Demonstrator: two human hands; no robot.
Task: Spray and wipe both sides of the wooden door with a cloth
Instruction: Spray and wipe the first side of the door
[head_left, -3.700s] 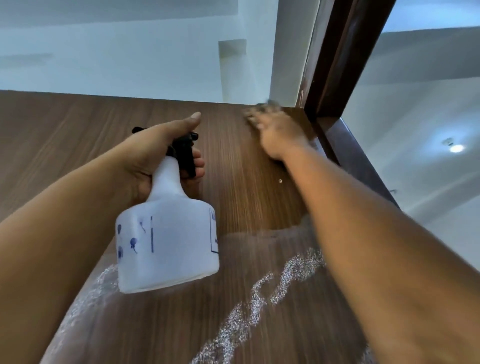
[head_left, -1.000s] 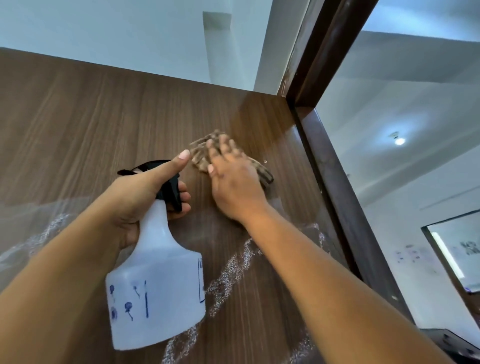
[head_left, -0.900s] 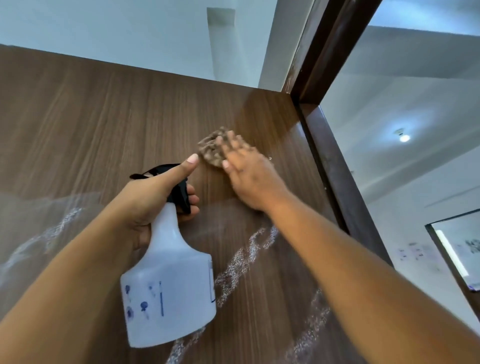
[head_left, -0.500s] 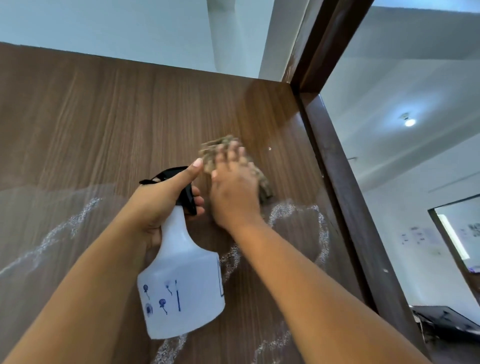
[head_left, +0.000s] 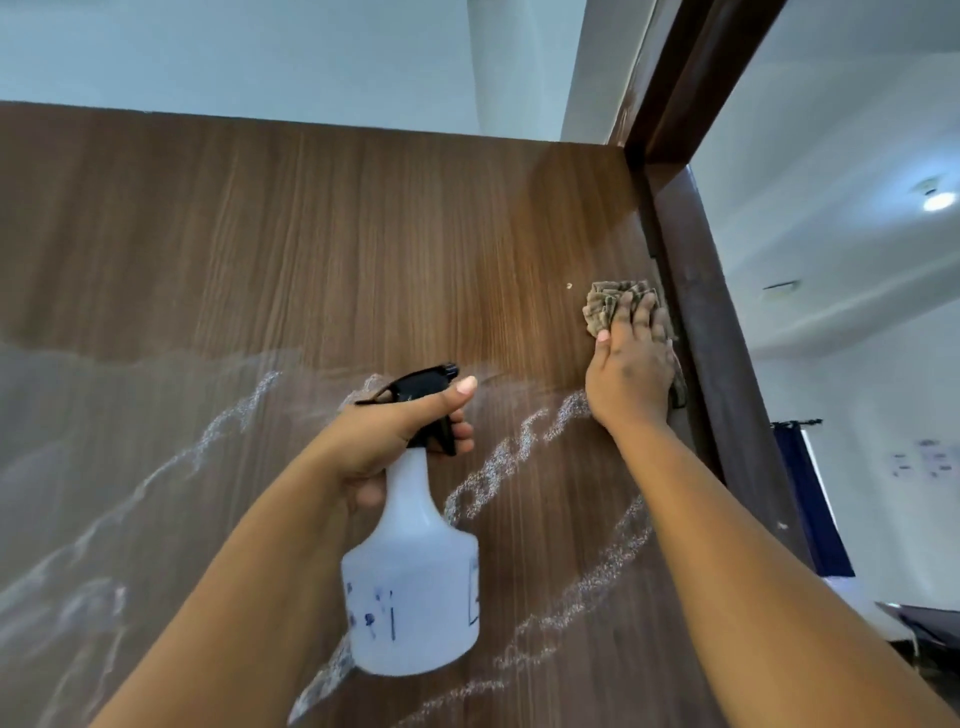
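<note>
The wooden door (head_left: 311, 249) fills most of the head view, brown with vertical grain and white foamy streaks across its lower half. My right hand (head_left: 631, 364) presses a crumpled brownish cloth (head_left: 602, 304) flat against the door close to its right edge. The cloth sticks out above my fingers. My left hand (head_left: 395, 431) grips the neck of a white spray bottle (head_left: 410, 577) with a black trigger head, held a little in front of the door, nozzle pointing right.
A dark brown door frame (head_left: 711, 332) runs along the door's right edge. Beyond it lies a white-walled room with a ceiling light (head_left: 937, 200) and a blue curtain (head_left: 810, 493). White ceiling shows above the door's top edge.
My right hand has slid the cloth from the middle of the door to its right edge. The spray bottle in my left hand has stayed about where it was.
</note>
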